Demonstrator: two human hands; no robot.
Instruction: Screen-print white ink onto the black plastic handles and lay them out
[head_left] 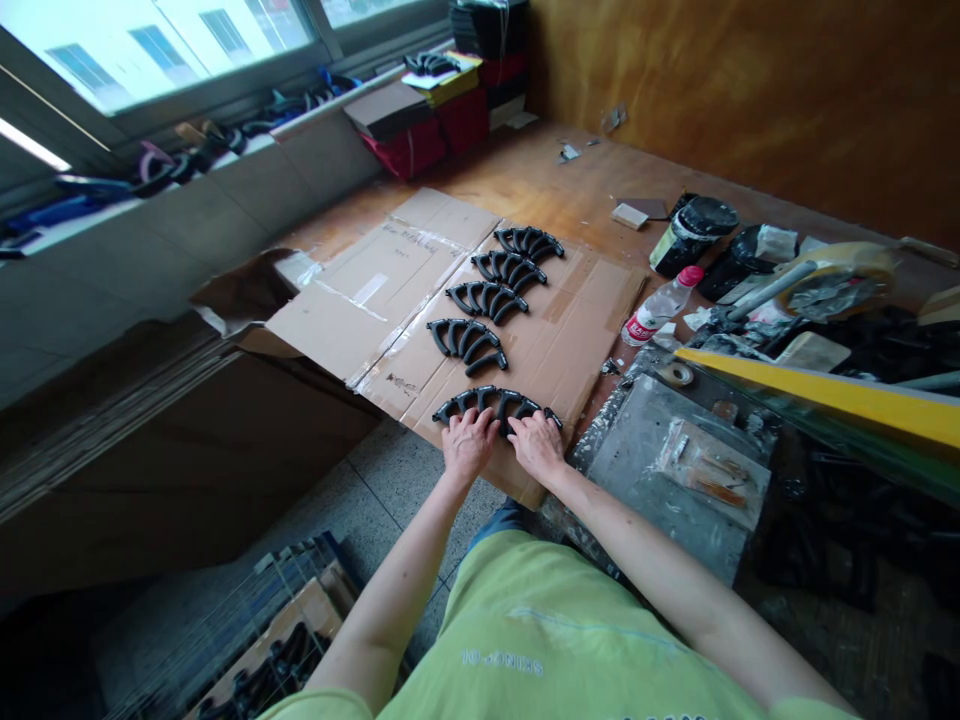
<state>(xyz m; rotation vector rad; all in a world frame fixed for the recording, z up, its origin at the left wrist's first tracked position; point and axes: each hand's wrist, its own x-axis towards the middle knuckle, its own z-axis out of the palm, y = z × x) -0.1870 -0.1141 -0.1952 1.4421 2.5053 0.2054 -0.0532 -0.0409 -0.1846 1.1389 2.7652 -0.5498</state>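
A fanned row of black curved handle-like pieces (486, 396) lies near the front edge of a flattened cardboard sheet (581, 315). My left hand (469, 442) has its fingers bent around pieces on the left half of this row. Over the right half, my right hand (535, 443) curls its fingers onto the pieces there in the same way. My fingers partly hide the lower ends of the pieces. Farther back on the cardboard, several similar fanned groups (487, 300) lie one behind another, apart from my hands.
Right of the cardboard stand a red-capped plastic bottle (660, 308), a dark tub (694, 235) and a tape roll (840, 275). A stained grey board (637, 440) lies nearer me. Stacked red and grey sheets (409, 125) sit by the window. A crate (289, 640) of black pieces is at lower left.
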